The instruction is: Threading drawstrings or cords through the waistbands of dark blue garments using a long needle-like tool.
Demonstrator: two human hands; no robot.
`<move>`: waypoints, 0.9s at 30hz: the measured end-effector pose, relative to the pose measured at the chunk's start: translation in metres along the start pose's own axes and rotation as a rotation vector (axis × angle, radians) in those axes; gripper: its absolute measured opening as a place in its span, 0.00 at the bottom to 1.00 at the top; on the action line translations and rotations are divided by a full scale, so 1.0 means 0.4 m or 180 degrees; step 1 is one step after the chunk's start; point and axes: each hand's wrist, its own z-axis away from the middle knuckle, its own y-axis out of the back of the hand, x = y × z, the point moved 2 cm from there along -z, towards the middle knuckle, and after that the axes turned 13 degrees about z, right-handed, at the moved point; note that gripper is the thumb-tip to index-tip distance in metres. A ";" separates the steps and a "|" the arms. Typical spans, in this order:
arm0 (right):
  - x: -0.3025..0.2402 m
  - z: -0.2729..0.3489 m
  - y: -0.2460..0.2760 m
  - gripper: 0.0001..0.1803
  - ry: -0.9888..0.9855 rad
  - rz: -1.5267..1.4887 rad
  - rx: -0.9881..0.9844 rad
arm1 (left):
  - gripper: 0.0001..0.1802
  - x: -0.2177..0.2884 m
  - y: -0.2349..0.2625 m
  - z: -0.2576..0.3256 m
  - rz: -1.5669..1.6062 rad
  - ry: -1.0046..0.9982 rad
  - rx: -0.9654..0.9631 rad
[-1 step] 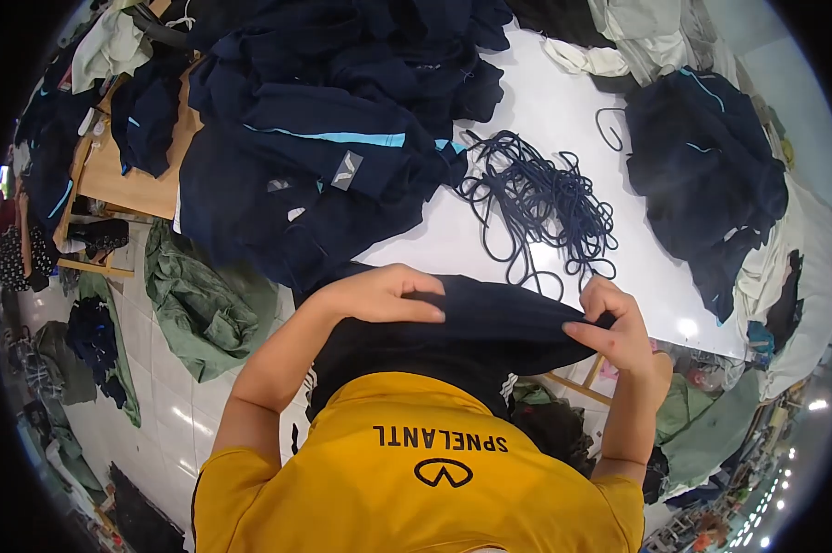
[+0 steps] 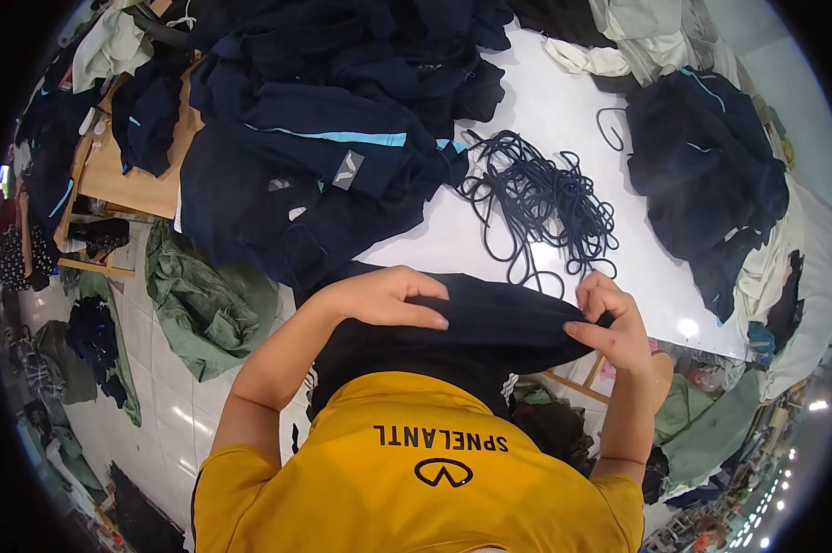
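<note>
A dark navy garment is stretched between my two hands at the near edge of the white table. My left hand grips its left part, thumb on top and pointing right, with some fingers hidden in the folds. At the right end, my right hand pinches the cloth between thumb and bent fingers. Just beyond the garment lies a tangled heap of navy cord. To the left of the cord, a pile of navy garments with light-blue trim reaches close to my left hand.
The white table carries another navy garment pile at right, with pale cloth along its edge. On the left stands a wooden table with navy pieces. Green cloth lies beside the tiled floor.
</note>
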 end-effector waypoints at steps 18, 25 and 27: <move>-0.061 0.001 -0.114 0.14 0.0529 -0.0495 0.0156 | 0.15 0.064 -0.039 0.041 -0.2114 -0.0142 0.0284; -0.112 0.004 -0.092 0.28 0.0105 -0.0551 -0.1040 | 0.11 0.065 -0.081 0.060 -0.1948 -0.0514 0.0813; -0.101 0.009 -0.124 0.28 -0.0014 -0.0301 -0.0995 | 0.14 0.069 -0.075 0.066 -0.1782 -0.0678 0.1028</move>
